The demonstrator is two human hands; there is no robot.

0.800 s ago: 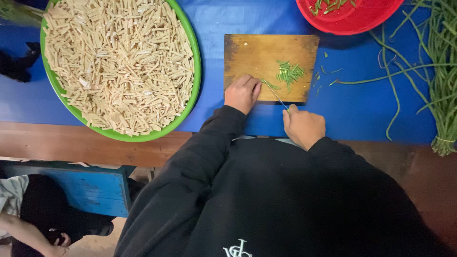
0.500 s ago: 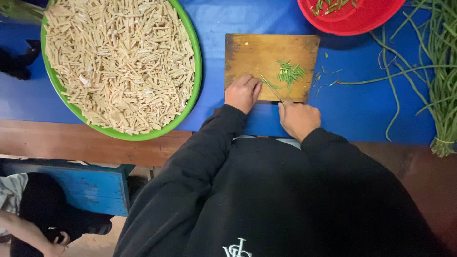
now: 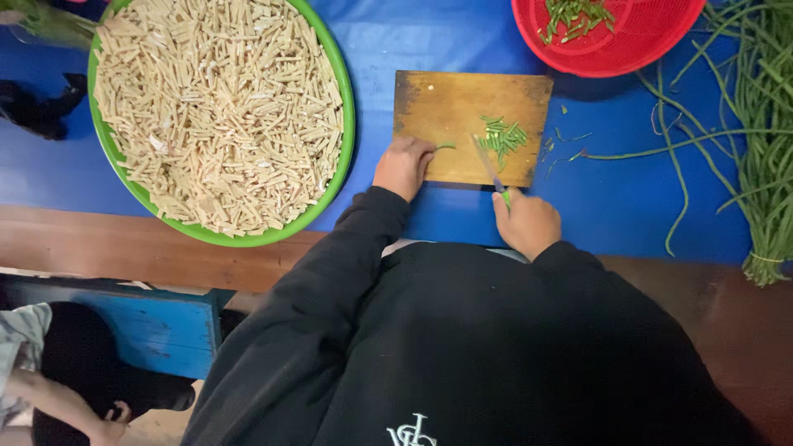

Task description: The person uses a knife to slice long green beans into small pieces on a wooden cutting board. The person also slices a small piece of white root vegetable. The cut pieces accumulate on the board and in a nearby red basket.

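Observation:
A wooden cutting board (image 3: 450, 107) lies on the blue table cover in front of me. My left hand (image 3: 402, 165) rests on the board's near left edge, fingers closed on the end of a green bean stalk (image 3: 446, 147). My right hand (image 3: 526, 221) grips a knife (image 3: 489, 167) with a green handle, its blade lying across the board beside a small pile of cut green bean pieces (image 3: 504, 136).
A big green basin (image 3: 343, 157) full of pale cut sticks sits to the left. A red basket (image 3: 615, 54) with green pieces stands at the back right. Long green beans (image 3: 764, 124) lie bundled at the right. Another person crouches at the lower left (image 3: 49, 388).
My right hand has shifted slightly and the knife blade now lies over the board. My left hand has slid a little along the board's edge with the stalk.

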